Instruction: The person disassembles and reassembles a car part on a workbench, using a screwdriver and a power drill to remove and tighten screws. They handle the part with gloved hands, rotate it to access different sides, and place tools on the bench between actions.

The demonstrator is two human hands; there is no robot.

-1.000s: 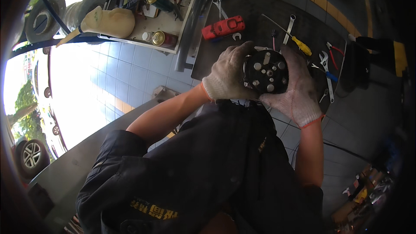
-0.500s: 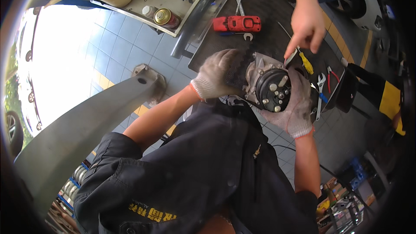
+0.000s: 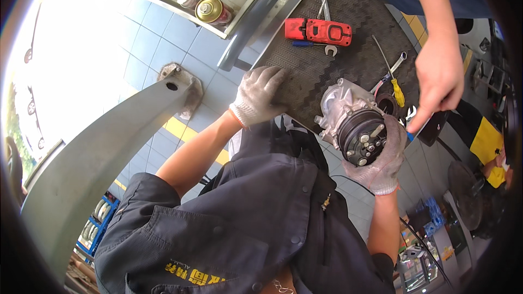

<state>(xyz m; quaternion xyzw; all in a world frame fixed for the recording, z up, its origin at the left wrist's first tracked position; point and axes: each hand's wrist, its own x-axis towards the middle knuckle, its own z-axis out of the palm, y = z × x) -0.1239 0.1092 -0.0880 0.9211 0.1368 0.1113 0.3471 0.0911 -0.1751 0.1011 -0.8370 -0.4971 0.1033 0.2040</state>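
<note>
A metal car air-conditioning compressor (image 3: 342, 110) with a black pulley sits at the near edge of the black rubber mat (image 3: 302, 84). My right hand (image 3: 388, 155), in a grey knit glove, is wrapped round the pulley's right side. My left hand (image 3: 260, 95), gloved the same way, lies on the mat's left edge, apart from the compressor, fingers stretched out and holding nothing. Another person's bare hand (image 3: 440, 79) points a finger down just right of my right hand, at a partly hidden wrench (image 3: 411, 113). A black ring (image 3: 387, 103) lies behind the compressor.
A red tool (image 3: 317, 31), a blue-handled screwdriver (image 3: 303, 44) and a wrench (image 3: 330, 50) lie farther back. Right of them are a yellow-handled screwdriver (image 3: 398, 92) and another wrench (image 3: 400, 63). A grey post (image 3: 109, 147) stands left; a cart (image 3: 239, 8) holds cans (image 3: 210, 10).
My left hand has come away from the compressor onto the mat's edge. My right hand still grips the compressor. The other person's pointing hand has moved right and nearer.
</note>
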